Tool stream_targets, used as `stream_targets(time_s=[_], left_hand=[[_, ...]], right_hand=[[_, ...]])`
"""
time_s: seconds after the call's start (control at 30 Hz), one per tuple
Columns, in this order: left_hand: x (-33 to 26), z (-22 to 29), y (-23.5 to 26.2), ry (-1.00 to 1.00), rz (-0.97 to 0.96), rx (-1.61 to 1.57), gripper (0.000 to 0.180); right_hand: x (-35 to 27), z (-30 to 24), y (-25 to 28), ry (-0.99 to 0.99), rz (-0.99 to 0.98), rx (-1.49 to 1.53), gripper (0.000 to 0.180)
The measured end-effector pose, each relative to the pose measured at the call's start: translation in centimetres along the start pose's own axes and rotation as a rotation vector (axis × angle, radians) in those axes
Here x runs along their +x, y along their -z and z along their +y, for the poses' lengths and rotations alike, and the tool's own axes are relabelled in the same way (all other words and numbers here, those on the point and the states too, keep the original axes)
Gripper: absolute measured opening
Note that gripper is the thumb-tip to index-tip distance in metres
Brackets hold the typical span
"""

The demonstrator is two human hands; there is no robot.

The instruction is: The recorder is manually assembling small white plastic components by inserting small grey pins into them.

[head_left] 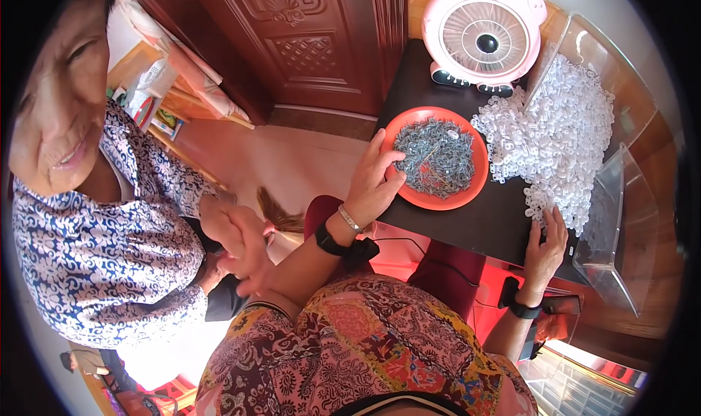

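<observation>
Here's the left forearm, angled up and to the right from the lower edge, black watch (332, 239) and bracelet (349, 219) at the wrist, bringing the left hand (371, 184) to the near left side of the round orange-red plate (431, 202). Fingers well spread: thumb and forefinger stand apart, their tips at the rim, and nothing shows in the gap between them. Inside that plate, a tangled heap of small grey metal nails (438, 160), with one white piece lying on top near the far right.

Over to the right hand (546, 249): forearm upright from below, black band (524, 310) on the wrist, palm down at the near edge of the black table (467, 230). Its fingers reach forward, slightly bent, thumb a little off to the left, tips at the near fringe of a broad pile of small white plastic clips (566, 131). Whether they pinch one, I cannot tell.

The pile spreads right of the plate, between clear plastic panels (610, 219), with a pink pig-shaped fan (485, 43) behind. On the left, a co-worker's hand (244, 241) hangs beside the person's left forearm.
</observation>
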State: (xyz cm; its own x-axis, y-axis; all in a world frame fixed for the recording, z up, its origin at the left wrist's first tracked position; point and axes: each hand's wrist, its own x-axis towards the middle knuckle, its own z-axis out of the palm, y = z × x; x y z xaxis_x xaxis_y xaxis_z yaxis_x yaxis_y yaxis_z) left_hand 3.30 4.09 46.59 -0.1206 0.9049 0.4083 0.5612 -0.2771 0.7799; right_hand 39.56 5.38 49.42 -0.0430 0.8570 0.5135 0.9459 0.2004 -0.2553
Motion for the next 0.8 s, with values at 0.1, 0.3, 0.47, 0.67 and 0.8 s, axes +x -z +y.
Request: stream_targets(time_s=[0.1,0.3,0.47,0.67,0.8], left_hand=[[-0.5,0.1,0.5,0.011,0.007,-0.033,0.037],[-2.4,0.0,3.3,0.226,0.055,-0.758,0.056],[-1.4,-1.7,9.2,0.418,0.264,-1.128,0.051],[0.6,-19.2,20.6,0.536,0.61,-1.333,0.046],[-3.3,-24.8,21.6,0.624,0.647,-1.316,0.038]], right_hand=[[-0.4,-0.2,0.3,0.021,0.004,-0.006,0.03],[-2.2,-1.6,1.7,0.004,0.034,0.03,0.028],[-2.2,-2.7,3.0,-0.015,0.028,0.03,0.028],[-3.1,-4.0,3.1,-0.004,-0.002,0.051,0.028],[-4.9,-4.5,2.2,-0.011,0.019,-0.008,0.025]])
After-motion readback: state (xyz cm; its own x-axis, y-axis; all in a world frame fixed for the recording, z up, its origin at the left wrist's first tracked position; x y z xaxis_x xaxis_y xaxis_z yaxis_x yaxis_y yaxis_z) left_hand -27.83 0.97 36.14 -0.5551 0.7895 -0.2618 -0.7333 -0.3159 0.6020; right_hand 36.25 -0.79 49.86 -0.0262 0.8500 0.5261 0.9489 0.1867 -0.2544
